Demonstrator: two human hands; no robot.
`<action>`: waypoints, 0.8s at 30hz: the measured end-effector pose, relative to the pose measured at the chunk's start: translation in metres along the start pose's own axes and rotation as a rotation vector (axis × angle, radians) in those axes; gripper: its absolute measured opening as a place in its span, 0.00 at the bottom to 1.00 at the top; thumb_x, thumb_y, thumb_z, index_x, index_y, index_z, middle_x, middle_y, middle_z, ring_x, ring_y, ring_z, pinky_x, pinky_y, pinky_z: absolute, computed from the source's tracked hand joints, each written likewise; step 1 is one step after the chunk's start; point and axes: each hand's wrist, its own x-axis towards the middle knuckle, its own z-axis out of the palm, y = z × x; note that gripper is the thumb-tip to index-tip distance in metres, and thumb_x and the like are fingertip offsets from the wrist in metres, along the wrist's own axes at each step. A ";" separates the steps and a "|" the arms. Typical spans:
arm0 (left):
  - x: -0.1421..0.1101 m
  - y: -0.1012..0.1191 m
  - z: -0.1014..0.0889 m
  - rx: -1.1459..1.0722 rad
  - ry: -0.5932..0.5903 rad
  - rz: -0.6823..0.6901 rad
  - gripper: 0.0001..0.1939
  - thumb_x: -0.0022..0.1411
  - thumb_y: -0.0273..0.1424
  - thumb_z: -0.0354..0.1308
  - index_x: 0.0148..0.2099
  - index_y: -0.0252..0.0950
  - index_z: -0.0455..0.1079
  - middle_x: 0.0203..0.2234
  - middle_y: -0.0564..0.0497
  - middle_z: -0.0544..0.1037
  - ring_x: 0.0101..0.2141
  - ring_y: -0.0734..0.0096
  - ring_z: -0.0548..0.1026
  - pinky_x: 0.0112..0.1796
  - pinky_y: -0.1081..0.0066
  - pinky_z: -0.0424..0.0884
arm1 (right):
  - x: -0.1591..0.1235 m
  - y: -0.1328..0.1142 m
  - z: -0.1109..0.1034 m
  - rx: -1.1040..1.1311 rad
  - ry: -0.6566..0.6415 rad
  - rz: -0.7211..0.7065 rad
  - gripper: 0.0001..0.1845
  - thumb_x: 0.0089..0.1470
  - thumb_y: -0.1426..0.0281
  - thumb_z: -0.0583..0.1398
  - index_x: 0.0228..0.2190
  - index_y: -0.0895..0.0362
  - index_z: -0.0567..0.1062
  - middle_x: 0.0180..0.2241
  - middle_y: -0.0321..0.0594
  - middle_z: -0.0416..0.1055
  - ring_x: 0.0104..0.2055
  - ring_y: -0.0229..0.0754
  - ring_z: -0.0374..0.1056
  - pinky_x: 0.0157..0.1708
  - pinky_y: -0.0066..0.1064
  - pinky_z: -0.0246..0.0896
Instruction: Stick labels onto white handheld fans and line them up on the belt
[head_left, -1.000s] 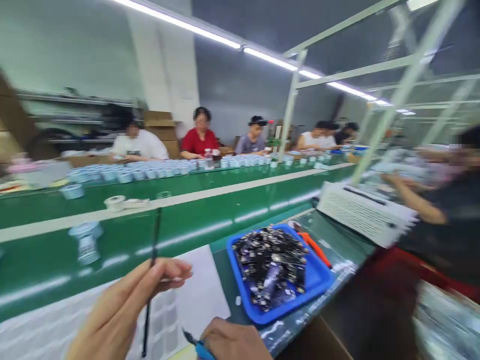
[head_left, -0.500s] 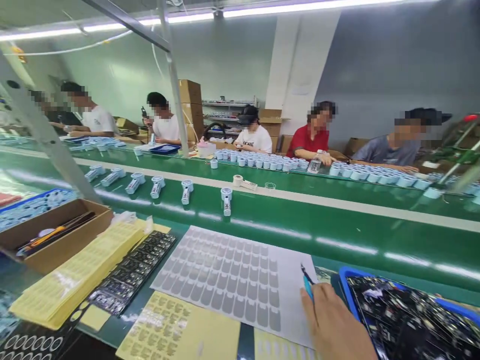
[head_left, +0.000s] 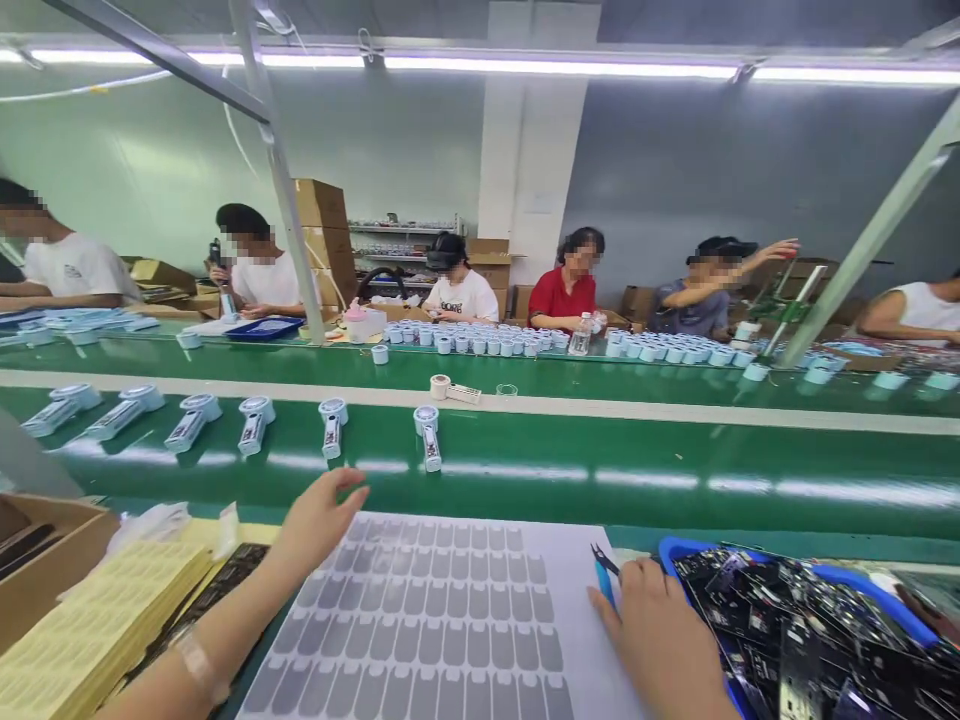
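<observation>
My left hand (head_left: 322, 515) is stretched over the upper left corner of a white sheet of grey stickers (head_left: 442, 610). Its thumb and fingers are apart with nothing between them. Just beyond lies a light-blue handheld device (head_left: 332, 428) with a round head and a handle; another such device (head_left: 429, 438) is to its right. My right hand (head_left: 660, 630) rests at the sheet's right side, closed around blue-handled nippers (head_left: 604, 578) whose dark jaws point away from me. Several more light-blue devices (head_left: 191, 422) lie in a row further left on the green belt.
At right stands a blue tray (head_left: 679, 548) full of black circuit boards. Stacked yellow sheets (head_left: 112, 620) and a cardboard box (head_left: 67, 560) are on the left. A metal post (head_left: 281, 190) rises beyond the belt. Several people work across, one in red (head_left: 562, 297).
My left hand has come into view and reached forward over the sticker sheet. My right hand still holds the nippers. The view has turned to the right; a person opposite has raised an arm.
</observation>
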 end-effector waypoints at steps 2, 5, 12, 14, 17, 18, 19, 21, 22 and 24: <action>0.043 0.017 0.040 0.072 -0.097 -0.043 0.06 0.60 0.30 0.64 0.40 0.34 0.73 0.42 0.46 0.79 0.47 0.58 0.76 0.52 0.56 0.69 | 0.000 -0.010 -0.004 0.057 -0.002 -0.048 0.18 0.63 0.70 0.58 0.51 0.67 0.75 0.56 0.60 0.71 0.58 0.60 0.67 0.57 0.48 0.62; 0.082 0.035 0.093 0.159 -0.214 -0.132 0.16 0.64 0.39 0.61 0.49 0.34 0.72 0.48 0.44 0.76 0.48 0.57 0.75 0.50 0.50 0.71 | 0.002 -0.031 -0.003 0.167 -0.026 -0.147 0.23 0.64 0.72 0.57 0.59 0.58 0.69 0.59 0.45 0.71 0.62 0.45 0.65 0.60 0.33 0.61; 0.106 0.043 0.131 0.073 -0.307 -0.265 0.17 0.64 0.38 0.61 0.51 0.34 0.71 0.47 0.45 0.76 0.45 0.59 0.76 0.44 0.55 0.75 | 0.015 -0.053 0.010 0.325 -0.010 -0.153 0.22 0.59 0.81 0.57 0.53 0.57 0.75 0.46 0.45 0.80 0.49 0.48 0.76 0.46 0.36 0.73; 0.107 0.046 0.127 -0.038 -0.305 -0.298 0.16 0.65 0.38 0.60 0.50 0.34 0.71 0.45 0.46 0.76 0.42 0.62 0.76 0.41 0.58 0.76 | 0.016 -0.052 0.011 0.363 0.013 -0.148 0.19 0.59 0.82 0.57 0.48 0.56 0.77 0.44 0.43 0.80 0.47 0.47 0.76 0.45 0.36 0.73; 0.093 0.052 0.111 -0.273 -0.344 -0.319 0.12 0.66 0.36 0.59 0.46 0.33 0.71 0.40 0.48 0.77 0.36 0.67 0.76 0.35 0.64 0.76 | 0.016 -0.049 0.011 0.424 0.039 -0.149 0.19 0.56 0.83 0.57 0.45 0.54 0.77 0.41 0.39 0.79 0.46 0.44 0.75 0.43 0.32 0.72; 0.084 0.054 0.103 -0.359 -0.369 -0.312 0.10 0.66 0.34 0.59 0.43 0.32 0.72 0.37 0.49 0.77 0.33 0.70 0.76 0.34 0.66 0.75 | 0.016 -0.048 0.012 0.440 0.043 -0.152 0.20 0.56 0.82 0.57 0.47 0.54 0.76 0.42 0.39 0.79 0.47 0.44 0.75 0.44 0.32 0.72; 0.071 0.055 0.093 -0.442 -0.396 -0.298 0.07 0.65 0.32 0.59 0.39 0.31 0.72 0.33 0.50 0.77 0.30 0.73 0.75 0.32 0.69 0.74 | 0.016 -0.048 0.012 0.453 0.046 -0.156 0.21 0.56 0.82 0.57 0.49 0.54 0.76 0.44 0.41 0.78 0.49 0.45 0.74 0.44 0.33 0.72; 0.038 0.054 0.071 -0.577 -0.432 -0.264 0.08 0.62 0.28 0.60 0.30 0.31 0.71 0.22 0.53 0.73 0.23 0.78 0.69 0.27 0.76 0.68 | 0.015 -0.047 0.016 0.474 0.046 -0.157 0.22 0.57 0.78 0.55 0.53 0.57 0.74 0.48 0.48 0.77 0.52 0.51 0.72 0.45 0.40 0.72; 0.018 0.052 0.060 -0.629 -0.452 -0.249 0.09 0.61 0.29 0.61 0.28 0.31 0.71 0.18 0.54 0.69 0.20 0.79 0.66 0.25 0.77 0.65 | 0.015 -0.046 0.018 0.487 0.044 -0.157 0.23 0.58 0.77 0.54 0.54 0.59 0.73 0.49 0.51 0.76 0.52 0.54 0.72 0.45 0.44 0.72; -0.024 0.042 0.038 -0.703 -0.474 -0.243 0.16 0.60 0.41 0.61 0.29 0.32 0.72 0.16 0.53 0.69 0.17 0.78 0.63 0.21 0.76 0.60 | 0.015 -0.043 0.025 0.528 0.039 -0.161 0.22 0.59 0.73 0.52 0.53 0.61 0.73 0.48 0.54 0.76 0.50 0.56 0.74 0.45 0.48 0.72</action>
